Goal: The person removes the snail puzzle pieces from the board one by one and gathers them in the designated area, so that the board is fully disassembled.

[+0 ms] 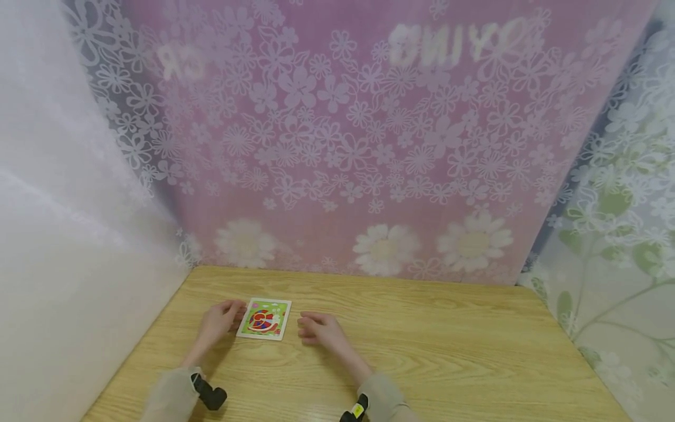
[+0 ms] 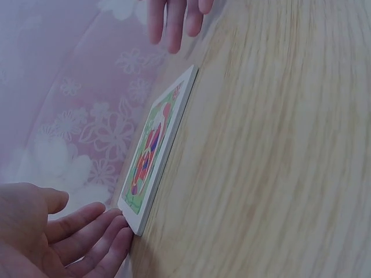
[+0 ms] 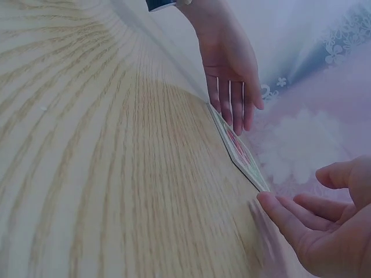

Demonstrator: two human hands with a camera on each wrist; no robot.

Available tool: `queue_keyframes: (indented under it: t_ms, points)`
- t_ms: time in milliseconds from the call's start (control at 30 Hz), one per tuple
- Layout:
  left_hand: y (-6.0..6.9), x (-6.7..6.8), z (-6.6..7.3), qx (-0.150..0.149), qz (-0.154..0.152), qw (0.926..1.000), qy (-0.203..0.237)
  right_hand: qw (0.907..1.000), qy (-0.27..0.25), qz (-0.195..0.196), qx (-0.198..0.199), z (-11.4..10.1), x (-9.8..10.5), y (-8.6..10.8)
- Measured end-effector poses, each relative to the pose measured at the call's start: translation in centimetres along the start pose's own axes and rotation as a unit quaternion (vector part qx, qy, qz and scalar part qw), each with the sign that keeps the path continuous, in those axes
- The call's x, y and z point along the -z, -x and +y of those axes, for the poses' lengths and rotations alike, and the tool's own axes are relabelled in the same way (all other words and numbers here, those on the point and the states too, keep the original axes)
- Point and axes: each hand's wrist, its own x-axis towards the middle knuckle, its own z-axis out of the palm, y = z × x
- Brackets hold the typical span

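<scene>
A square white-edged board [image 1: 264, 319] with a red and blue snail picture on green lies flat on the wooden table. Beside its left edge is the left hand [image 1: 216, 322], fingers relaxed, fingertips at the edge; in the left wrist view the fingertips of that hand [image 2: 69, 237] meet the board's corner [image 2: 148, 159]. To the board's right, the right hand [image 1: 321, 331] rests with loosely bent fingers, a gap between it and the board in the head view. The right wrist view shows both the right hand [image 3: 330, 220] and the board [image 3: 237, 147]. Neither hand grips it.
The wood-grain table [image 1: 448, 351] extends to the right and front. A pink flowered sheet [image 1: 337, 146] stands behind it, a pale wall [image 1: 68, 234] at the left and a flowered sheet [image 1: 622, 234] at the right. Each wrist wears a black device.
</scene>
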Motion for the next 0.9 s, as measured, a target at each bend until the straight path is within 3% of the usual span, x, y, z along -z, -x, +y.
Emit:
queue_keyframes:
  t_ms: [400,567,900]
  points:
    - [0.3,-2.2,0.4,0.003,-0.021,0.9991,0.038,0.9989,-0.019,0.027,-0.034,0.1,-0.2,0.1]
    - [0.6,-3.0,0.7,-0.008,-0.023,0.9995,0.022,0.9986,-0.021,0.031,-0.038,0.1,-0.1,0.2]
    - [0.7,-3.9,1.4,-0.015,-0.012,0.9994,0.030,0.9982,-0.022,0.040,-0.038,-0.3,0.8,0.5]
